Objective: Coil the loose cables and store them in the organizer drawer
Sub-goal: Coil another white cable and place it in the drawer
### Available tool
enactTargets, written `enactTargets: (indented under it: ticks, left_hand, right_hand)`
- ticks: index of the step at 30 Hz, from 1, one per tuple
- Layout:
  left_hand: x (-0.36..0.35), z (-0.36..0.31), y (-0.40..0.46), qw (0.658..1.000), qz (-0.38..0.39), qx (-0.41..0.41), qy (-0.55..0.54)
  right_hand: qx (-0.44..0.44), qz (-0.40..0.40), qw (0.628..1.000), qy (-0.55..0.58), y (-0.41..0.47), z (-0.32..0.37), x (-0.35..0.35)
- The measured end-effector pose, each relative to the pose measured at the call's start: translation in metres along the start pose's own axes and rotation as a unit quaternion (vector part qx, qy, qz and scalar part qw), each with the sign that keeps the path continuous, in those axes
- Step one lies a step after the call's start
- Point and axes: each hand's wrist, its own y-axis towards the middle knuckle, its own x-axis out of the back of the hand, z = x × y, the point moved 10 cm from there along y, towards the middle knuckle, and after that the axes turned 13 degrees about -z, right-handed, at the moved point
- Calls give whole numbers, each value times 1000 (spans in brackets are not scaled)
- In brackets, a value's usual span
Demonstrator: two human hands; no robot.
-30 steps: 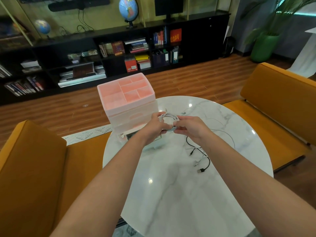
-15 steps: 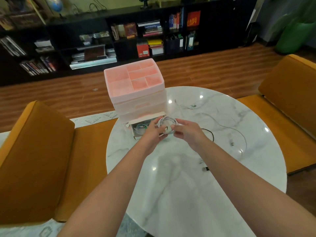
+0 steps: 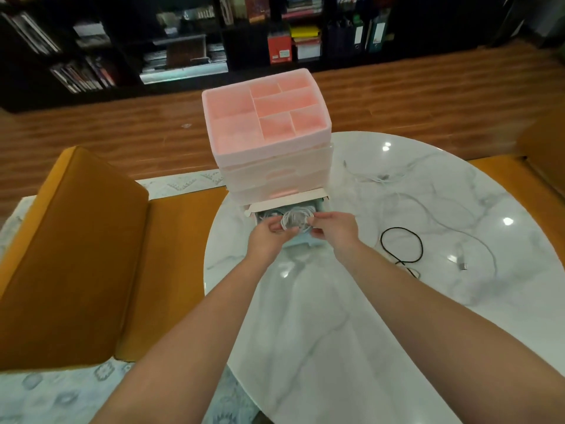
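A pink organizer (image 3: 269, 154) with a divided top tray stands at the far side of the round marble table (image 3: 351, 316). Its bottom drawer (image 3: 305, 244) is pulled out toward me. Over the open drawer I hold a coiled white cable (image 3: 296, 219) between both hands. My left hand (image 3: 269, 237) pinches the coil's left side and my right hand (image 3: 334, 228) pinches its right side. Other pale cables lie inside the drawer, partly hidden by my hands. A loose black cable (image 3: 402, 246) lies on the table to the right. Loose white cables (image 3: 422, 197) spread beyond it.
Orange padded seats (image 3: 76, 255) flank the table on the left and at the far right (image 3: 544, 160). A dark bookshelf (image 3: 214, 41) with books runs along the back wall beyond a wooden floor. A patterned rug (image 3: 61, 393) lies under the left seat.
Both hands have carried the coiled white cable forward from above the table to over the open bottom drawer. My view has tilted down and closer to the organizer.
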Motion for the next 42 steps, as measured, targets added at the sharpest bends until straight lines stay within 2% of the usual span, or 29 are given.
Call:
enactTargets:
  ticks: [2,5,8,11,15,19,23,30,36,39,42]
  left_hand:
    - [2,2,9,998,-7,-40,54]
    - [13,16,22,988,-62,-57,127]
    - [26,17,25,976,-138,-64,155]
    - [31,22,27,961,-183,-66,194]
    - [29,21,30,915,-212,-94,329]
    - [24,21,31,889,-219,-100,388]
    - [22,22,35,877,-225,-104,413]
    - [23,18,34,884,-221,-96,401]
    - [27,17,27,916,-214,-92,327]
    - [18,7,7,926,-212,-115,289]
    - [-10,-9,-17,939,-170,-161,251]
  right_hand:
    - [-8,7,1000,15,3,-1,-13]
    - [-1,9,1000,0,8,-7,-34]
    - [77,21,993,-83,10,-1,-53]
    - [158,29,972,-171,12,9,-62]
    - [193,32,952,-236,21,9,-73]
    - [232,1,913,-336,28,6,-78]
    - [239,-1,901,-363,29,4,-80]
    - [238,26,913,-330,24,8,-77]
    - [250,25,945,-212,2,28,-40]
    - [232,5,959,-161,-4,26,-9]
    - [245,-25,959,-143,-12,24,26]
